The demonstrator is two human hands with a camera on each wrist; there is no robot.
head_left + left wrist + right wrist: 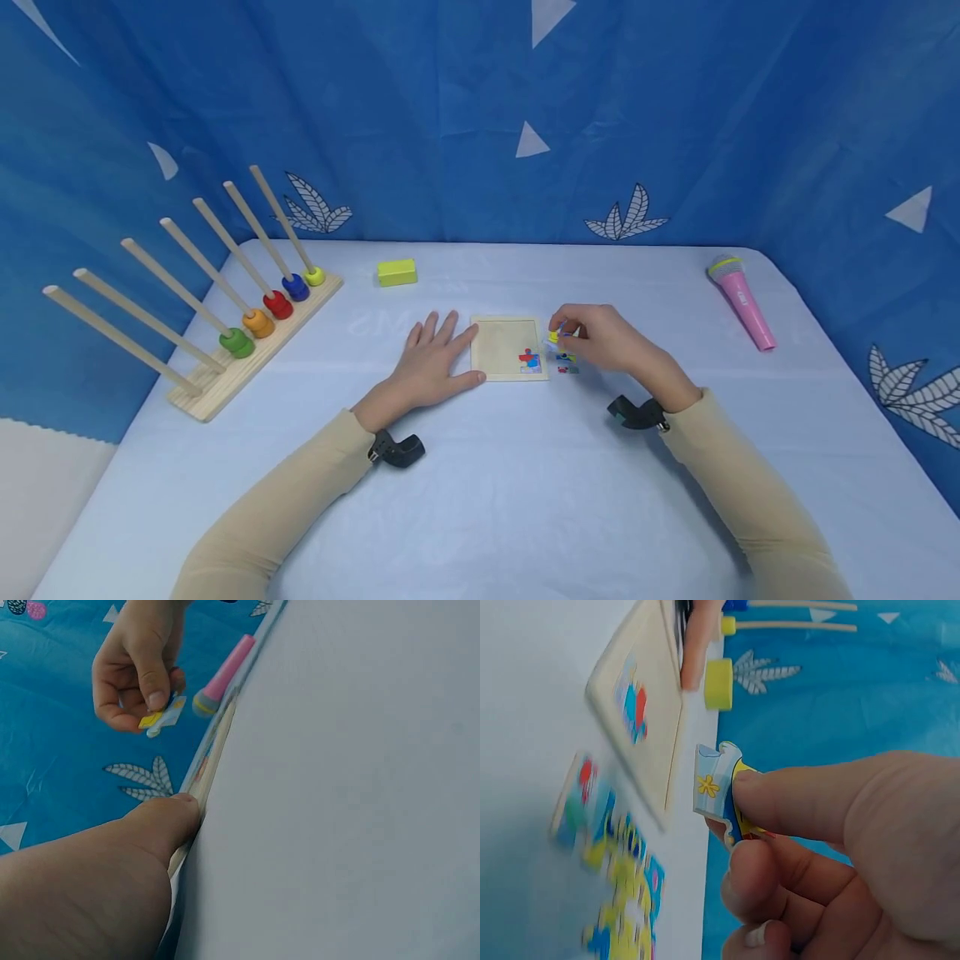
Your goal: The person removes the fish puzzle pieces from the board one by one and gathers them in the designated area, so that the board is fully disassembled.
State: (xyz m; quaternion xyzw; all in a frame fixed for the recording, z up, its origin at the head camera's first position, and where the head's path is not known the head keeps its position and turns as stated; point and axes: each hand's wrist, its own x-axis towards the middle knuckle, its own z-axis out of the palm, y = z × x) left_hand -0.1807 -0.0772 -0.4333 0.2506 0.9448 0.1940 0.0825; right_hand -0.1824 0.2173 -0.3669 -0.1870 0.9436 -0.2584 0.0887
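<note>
A shallow wooden puzzle tray lies on the table, with joined red and blue puzzle pieces in its near right corner. My left hand rests flat at the tray's left side, fingers spread, its thumb and forefinger touching the frame. Just right of the tray, my right hand pinches a puzzle piece between thumb and fingers. That piece is white, blue and yellow with a small yellow star shape, and it is held above the table. Loose puzzle pieces lie below it, blurred in the right wrist view and partly hidden by the hand in the head view.
On the left stands a wooden peg rack with coloured beads low on several of its upright rods. A yellow-green block is behind my left hand. The pink toy microphone lies at the far right. Blue curtain hangs behind the table.
</note>
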